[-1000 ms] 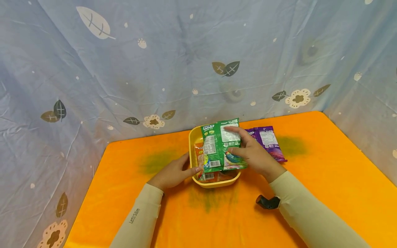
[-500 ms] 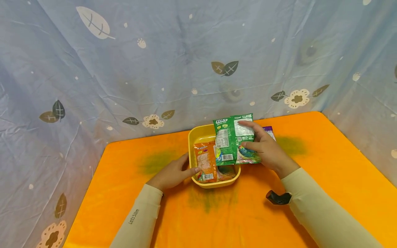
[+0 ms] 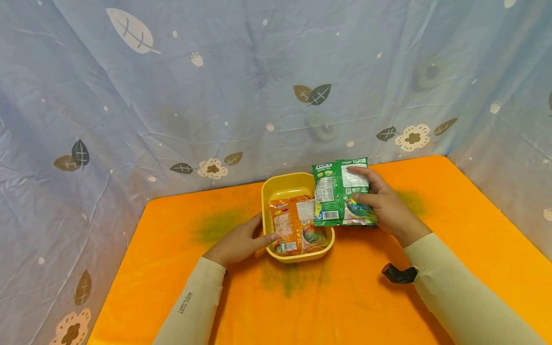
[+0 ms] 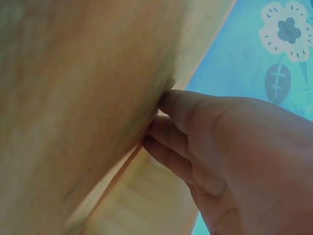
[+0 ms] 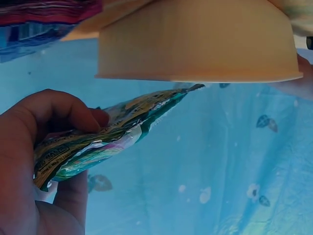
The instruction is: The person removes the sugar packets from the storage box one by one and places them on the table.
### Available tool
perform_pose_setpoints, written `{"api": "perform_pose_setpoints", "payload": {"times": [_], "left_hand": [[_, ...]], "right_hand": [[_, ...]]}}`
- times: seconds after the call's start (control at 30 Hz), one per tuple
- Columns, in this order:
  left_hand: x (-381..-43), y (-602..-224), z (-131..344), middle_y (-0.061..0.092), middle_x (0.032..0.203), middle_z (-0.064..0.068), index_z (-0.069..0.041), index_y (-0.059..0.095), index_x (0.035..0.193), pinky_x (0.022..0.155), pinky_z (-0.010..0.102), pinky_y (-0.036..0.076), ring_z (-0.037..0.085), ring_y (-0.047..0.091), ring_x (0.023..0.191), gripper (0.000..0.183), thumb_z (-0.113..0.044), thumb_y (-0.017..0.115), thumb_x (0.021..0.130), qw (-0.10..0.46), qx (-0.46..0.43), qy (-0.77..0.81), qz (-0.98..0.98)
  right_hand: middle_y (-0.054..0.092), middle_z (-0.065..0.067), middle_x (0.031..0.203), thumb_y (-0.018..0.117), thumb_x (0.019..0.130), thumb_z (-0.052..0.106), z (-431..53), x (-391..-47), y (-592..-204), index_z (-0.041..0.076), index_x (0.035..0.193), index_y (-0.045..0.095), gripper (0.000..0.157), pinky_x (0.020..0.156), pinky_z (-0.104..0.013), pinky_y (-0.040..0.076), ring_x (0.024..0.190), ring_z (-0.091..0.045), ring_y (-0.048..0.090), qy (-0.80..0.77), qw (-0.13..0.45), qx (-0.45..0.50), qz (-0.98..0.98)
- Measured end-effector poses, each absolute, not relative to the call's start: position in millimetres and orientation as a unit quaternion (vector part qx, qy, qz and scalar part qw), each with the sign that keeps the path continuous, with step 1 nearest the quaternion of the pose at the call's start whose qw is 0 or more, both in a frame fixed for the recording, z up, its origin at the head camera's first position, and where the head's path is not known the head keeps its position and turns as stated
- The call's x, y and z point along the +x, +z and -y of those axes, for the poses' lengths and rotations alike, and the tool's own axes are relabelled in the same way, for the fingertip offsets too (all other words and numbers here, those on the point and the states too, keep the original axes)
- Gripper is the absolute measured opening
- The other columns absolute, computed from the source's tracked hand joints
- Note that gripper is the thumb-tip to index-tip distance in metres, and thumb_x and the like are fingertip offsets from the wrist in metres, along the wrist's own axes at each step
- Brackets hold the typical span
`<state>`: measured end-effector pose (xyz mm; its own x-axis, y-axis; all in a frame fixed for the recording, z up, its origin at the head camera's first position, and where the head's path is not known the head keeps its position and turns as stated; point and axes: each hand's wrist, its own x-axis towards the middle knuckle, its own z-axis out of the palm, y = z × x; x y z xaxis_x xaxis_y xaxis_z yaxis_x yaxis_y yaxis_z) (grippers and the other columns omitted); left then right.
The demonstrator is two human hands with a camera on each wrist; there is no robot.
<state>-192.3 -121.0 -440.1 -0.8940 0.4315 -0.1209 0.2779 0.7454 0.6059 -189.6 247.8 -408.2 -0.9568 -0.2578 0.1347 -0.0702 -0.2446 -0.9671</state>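
Ideally, the left hand (image 3: 239, 242), its fingers gripping the left rim of the yellow tub (image 3: 298, 259), steadies it on the counter (image 3: 345, 311) while the right hand (image 3: 390, 206), fingers pinching the green packet (image 3: 340, 194) above the right rim, holds that packet level, clear of the orange packet (image 3: 292, 215) inside.

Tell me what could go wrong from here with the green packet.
The right hand grips the green FOX'S packet near its right side, so the far part might sag. Its left edge overlaps the right rim of the yellow tray in the head view, so it could catch there. The purple packet shows in the right wrist view but not the head view, so the green one might be lowered onto it.
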Motion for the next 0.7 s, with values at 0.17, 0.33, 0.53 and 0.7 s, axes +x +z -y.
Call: {"api": "perform_pose_setpoints", "payload": {"times": [0.17,0.33,0.53,0.7], "left_hand": [[-192,-441,121,0.049,0.138,-0.006,-0.034,0.029,0.15,0.103,0.044,0.034,0.015,0.047,0.121,0.078,-0.067,0.056,0.084,0.122,0.199,0.302,-0.925],[-192,-441,121,0.049,0.138,-0.007,-0.034,0.031,0.15,0.103,0.043,0.034,0.014,0.046,0.122,0.077,-0.066,0.056,0.084,0.124,0.195,0.308,-0.923],[-191,-439,121,0.047,0.139,-0.007,-0.033,0.031,0.15,0.103,0.044,0.033,0.015,0.046,0.123,0.078,-0.066,0.057,0.084,0.127,0.194,0.315,-0.92],[-191,-438,121,0.049,0.139,-0.005,-0.033,0.03,0.151,0.103,0.044,0.034,0.015,0.046,0.122,0.078,-0.066,0.056,0.085,0.127,0.197,0.305,-0.923]], "right_hand": [[0.032,-0.015,0.135,0.047,0.097,-0.006,-261,-189,-408,0.016,0.148,0.034,0.057,0.075,-0.034,0.054,0.097,-0.023,0.058,-0.782,0.067,-0.113,-0.61],[0.035,-0.017,0.135,0.041,0.095,-0.007,-277,-188,-405,0.019,0.148,0.034,0.06,0.072,-0.037,0.055,0.092,-0.025,0.061,-0.773,0.071,-0.082,-0.625],[0.034,-0.016,0.134,0.037,0.093,-0.007,-292,-187,-406,0.022,0.148,0.033,0.062,0.07,-0.039,0.055,0.088,-0.025,0.062,-0.767,0.076,-0.048,-0.635],[0.036,-0.016,0.133,0.039,0.095,-0.005,-304,-186,-410,0.023,0.149,0.034,0.061,0.068,-0.037,0.055,0.084,-0.024,0.062,-0.748,0.067,-0.039,-0.659]]}}
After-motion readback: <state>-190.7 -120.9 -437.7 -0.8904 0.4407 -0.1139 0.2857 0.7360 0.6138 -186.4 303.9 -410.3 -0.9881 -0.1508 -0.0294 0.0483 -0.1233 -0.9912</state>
